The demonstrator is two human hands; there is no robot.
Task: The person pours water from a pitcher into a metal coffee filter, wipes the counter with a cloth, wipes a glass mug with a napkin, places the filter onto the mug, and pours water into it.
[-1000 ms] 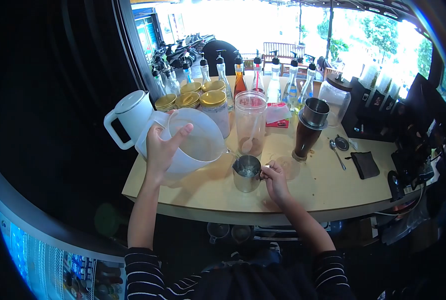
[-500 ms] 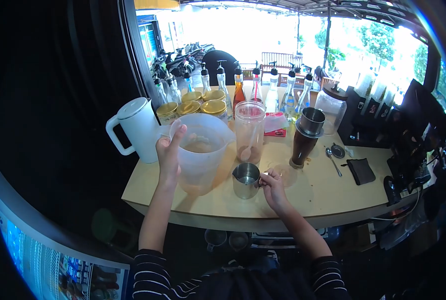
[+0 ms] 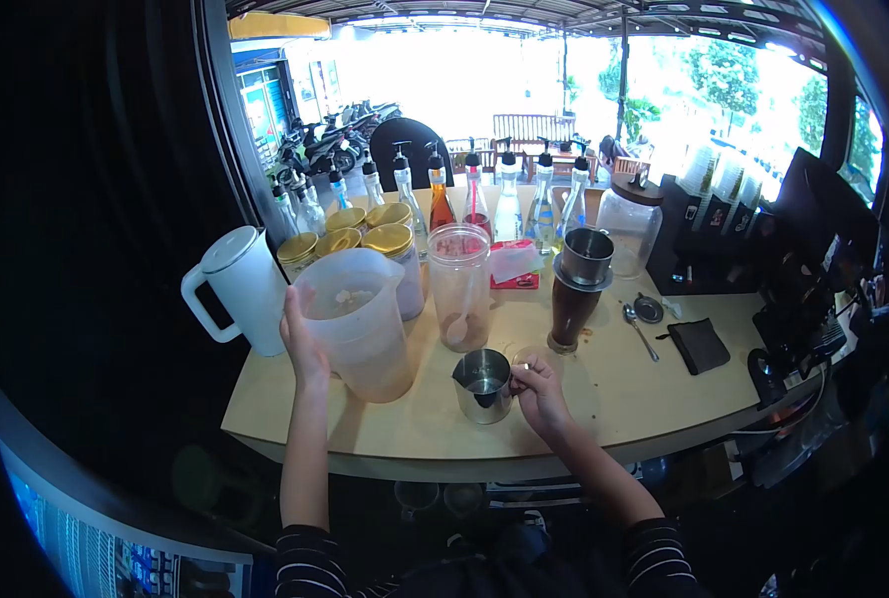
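Note:
My left hand [image 3: 305, 339] is closed at the handle side of a large translucent plastic pitcher [image 3: 365, 344]. The handle itself is mostly hidden. This pitcher leans a little to the left, its spout facing right, with a low layer of contents at the bottom. My right hand [image 3: 541, 392] pinches the handle of a small stainless steel milk jug [image 3: 484, 394] near the table's front edge. Behind the steel jug stands a clear plastic jar [image 3: 446, 264] with a scoop [image 3: 456, 330] and some brown powder inside.
At left is a white lidded jug [image 3: 240, 289] beside several gold-lidded jars [image 3: 389, 239]. Pump bottles [image 3: 441, 204] line the back. A metal coffee filter [image 3: 586, 261] tops a dark-filled glass [image 3: 571, 314]. Rightward lie a spoon [image 3: 642, 334] and a dark cloth [image 3: 700, 345] on the table [image 3: 624, 409].
The view has shifted, so the scene sits further left and lower. The plastic pitcher leans more to the left, and my left hand's thumb no longer points up. My right hand keeps its hold.

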